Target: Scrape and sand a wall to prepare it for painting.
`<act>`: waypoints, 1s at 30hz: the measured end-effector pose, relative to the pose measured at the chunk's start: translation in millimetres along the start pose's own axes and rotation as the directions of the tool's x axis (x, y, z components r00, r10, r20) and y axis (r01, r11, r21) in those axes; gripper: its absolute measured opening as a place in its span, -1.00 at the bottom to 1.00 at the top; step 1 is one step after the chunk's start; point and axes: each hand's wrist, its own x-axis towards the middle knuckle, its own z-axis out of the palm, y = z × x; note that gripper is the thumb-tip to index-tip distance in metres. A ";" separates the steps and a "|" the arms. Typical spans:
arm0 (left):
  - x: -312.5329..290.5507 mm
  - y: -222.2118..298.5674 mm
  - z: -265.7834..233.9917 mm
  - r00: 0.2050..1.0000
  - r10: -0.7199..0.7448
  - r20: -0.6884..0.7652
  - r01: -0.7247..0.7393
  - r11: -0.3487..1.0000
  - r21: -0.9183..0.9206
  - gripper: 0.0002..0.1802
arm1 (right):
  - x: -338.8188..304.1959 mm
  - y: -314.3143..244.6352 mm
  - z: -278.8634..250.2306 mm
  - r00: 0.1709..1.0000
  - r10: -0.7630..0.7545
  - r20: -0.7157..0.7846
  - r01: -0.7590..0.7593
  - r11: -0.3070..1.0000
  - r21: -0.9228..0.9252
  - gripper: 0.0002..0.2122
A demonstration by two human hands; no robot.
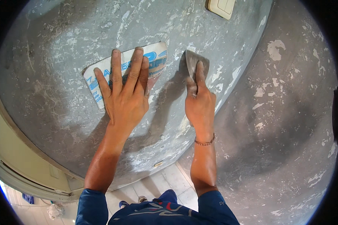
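Note:
My left hand (127, 95) has its fingers spread over a stiff white sheet (156, 52) with blue print and a slanted outline. The thumb is hidden, apparently behind the sheet, which lies over or close to the wall. To its right, my right hand (201, 105) grips a putty knife (197, 60), index finger stretched along the grey blade. The knife's upper edge meets the wall, or nearly so. Both hands work in front of a grey wall (75, 45) mottled with white patches and scratches.
A cream switch plate (222, 6) is mounted above the putty knife. At the right, a second patchy grey wall (274, 123) meets the first in a corner. A pale door frame (30, 150) stands at the left. Pale floor tiles (165, 180) and a plastic bag (55, 211) show below.

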 end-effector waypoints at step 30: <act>1.3 -4.4 0.0 1.000 0.030 0.006 -0.030 1.000 -0.008 -0.51 | 9.5 2.5 -0.3 0.998 0.066 0.019 -0.064 0.995 -0.075 -0.58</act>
